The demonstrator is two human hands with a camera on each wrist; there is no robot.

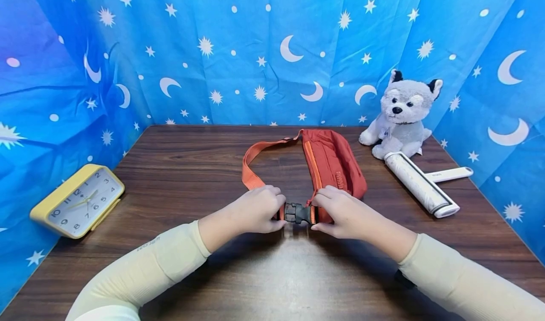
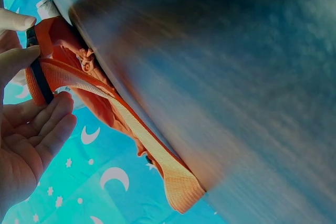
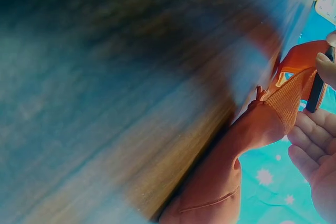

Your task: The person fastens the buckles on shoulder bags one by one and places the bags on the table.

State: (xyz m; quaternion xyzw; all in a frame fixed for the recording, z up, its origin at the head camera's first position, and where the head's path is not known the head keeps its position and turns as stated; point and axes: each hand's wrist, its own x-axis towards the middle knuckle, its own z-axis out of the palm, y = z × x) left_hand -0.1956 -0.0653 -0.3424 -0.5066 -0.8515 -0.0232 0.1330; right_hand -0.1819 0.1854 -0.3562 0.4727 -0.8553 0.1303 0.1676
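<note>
A red waist bag [image 1: 336, 162] with an orange zip lies on the wooden table, its orange strap [image 1: 252, 162] looping out to the left. Between my hands, the bag's dark plastic buckle [image 1: 297, 213] has its two halves joined. My left hand [image 1: 261, 210] pinches the buckle's left end where the strap threads in; the left wrist view shows thumb and fingers on the dark end piece [image 2: 39, 72]. On the other side my right hand [image 1: 340, 212] pinches the right end, beside the bag. In the right wrist view, part of that end [image 3: 316, 90] shows under the thumb.
A yellow alarm clock [image 1: 81, 200] stands at the table's left edge. At the back right sits a grey and white plush dog [image 1: 404, 115], with a white lint roller [image 1: 419, 184] lying in front of it. A blue star-and-moon cloth [image 1: 255, 51] hangs behind the table.
</note>
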